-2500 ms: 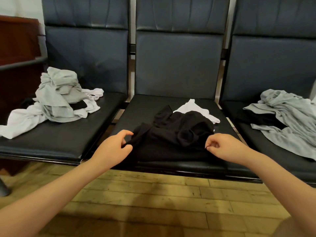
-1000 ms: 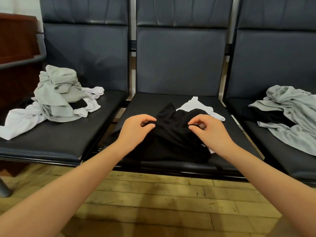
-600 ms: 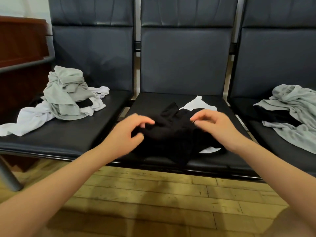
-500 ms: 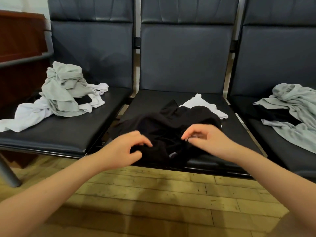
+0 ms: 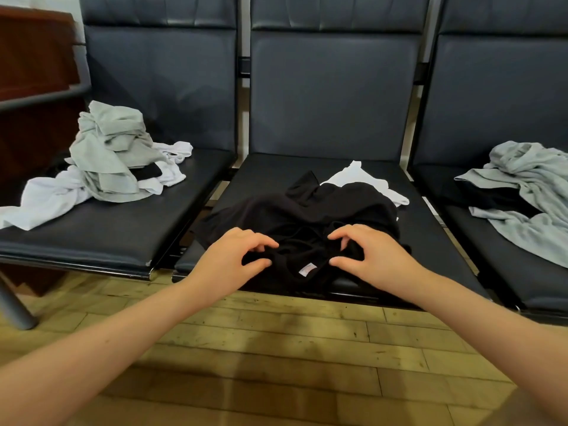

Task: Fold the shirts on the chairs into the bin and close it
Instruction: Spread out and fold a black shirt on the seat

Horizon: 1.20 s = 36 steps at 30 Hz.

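Though crumpled, black shirt (image 5: 310,219) between hands (image 5: 302,256).

Both bare forearms reach up from the lower corners, the left arm from 7 o'clock and the right arm from 5 o'clock, converging toward the centre. The left hand (image 5: 236,259) lies palm down with its wrist straight, fingers curled and thumb tucked beneath, pinching a fold of the crumpled black cotton shirt (image 5: 310,216). The right hand (image 5: 373,256) mirrors it at 3 o'clock of the left, near but apart, knuckles raised, fingertips and thumb bent inward and gripping the same black fabric.
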{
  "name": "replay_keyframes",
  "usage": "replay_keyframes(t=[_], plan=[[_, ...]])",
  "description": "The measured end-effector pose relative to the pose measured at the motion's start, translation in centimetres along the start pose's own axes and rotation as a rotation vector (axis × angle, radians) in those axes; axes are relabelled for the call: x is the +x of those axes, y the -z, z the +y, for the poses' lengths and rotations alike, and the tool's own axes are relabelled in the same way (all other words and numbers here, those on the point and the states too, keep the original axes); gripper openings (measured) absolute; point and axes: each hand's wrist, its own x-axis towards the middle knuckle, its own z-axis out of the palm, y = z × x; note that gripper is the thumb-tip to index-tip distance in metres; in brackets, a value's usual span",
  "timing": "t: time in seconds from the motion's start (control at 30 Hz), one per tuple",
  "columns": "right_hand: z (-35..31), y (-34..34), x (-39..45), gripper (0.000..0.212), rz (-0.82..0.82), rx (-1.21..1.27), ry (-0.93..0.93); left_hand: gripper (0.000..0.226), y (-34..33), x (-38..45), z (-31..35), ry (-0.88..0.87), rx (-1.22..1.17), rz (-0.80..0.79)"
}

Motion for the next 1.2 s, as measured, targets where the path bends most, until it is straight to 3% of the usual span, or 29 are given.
replay_keyframes(t=[0.07, 0.17, 0.27, 0.33, 0.43, 0.6, 0.73, 0.87, 0.97, 1.07, 1.2], plan=[[0.6, 1.1, 0.0, 0.029, -0.007, 0.036, -0.066, 0.022, 0.1, 0.2, 0.1, 0.028, -0.071, 0.020], [1.3, 2.8, 0.2, 0.026, -0.012, 0.238, -0.158, 0.027, 1.1, 1.2, 0.5, 0.116, -0.353, 0.112], [1.8, 4.4, 0.6, 0.027, 0.151, 0.515, -0.188, 0.024, 3.0, 2.3, 0.5, 0.247, -0.614, 0.245], [1.9, 4.9, 0.9, 0.028, 0.258, 0.558, -0.180, 0.022, 3.7, 2.6, -0.3, 0.339, -0.740, 0.292], [1.9, 4.2, 1.3, 0.032, 0.281, 0.555, -0.192, 0.024, 3.7, 3.0, -1.2, 0.434, -0.894, 0.313], [2.4, 0.9, 1.9, 0.018, 0.173, 0.025, -0.290, 0.028, 2.3, 3.6, -1.2, 0.516, -0.889, 0.310], [1.4, 0.6, 1.5, 0.007, 0.190, -0.091, -0.314, 0.022, 1.8, 3.8, -1.5, 0.575, -0.788, 0.317], [0.8, 2.2, 1.8, 0.013, 0.276, 0.006, -0.314, 0.019, 2.5, 4.2, -0.4, 0.560, -0.729, 0.355], [0.5, 4.6, 2.6, 0.024, 0.360, 0.385, -0.342, 0.021, 4.0, 5.1, 0.5, 0.501, -0.719, 0.390], [-0.3, 7.3, 3.7, 0.029, 0.303, 0.640, -0.367, 0.021, 6.0, 6.8, 1.5, 0.436, -0.773, 0.458], [-1.9, 11.4, 6.0, 0.032, 0.333, 0.431, -0.283, 0.020, 10.8, 10.3, 3.4, 0.338, -0.867, 0.534]])
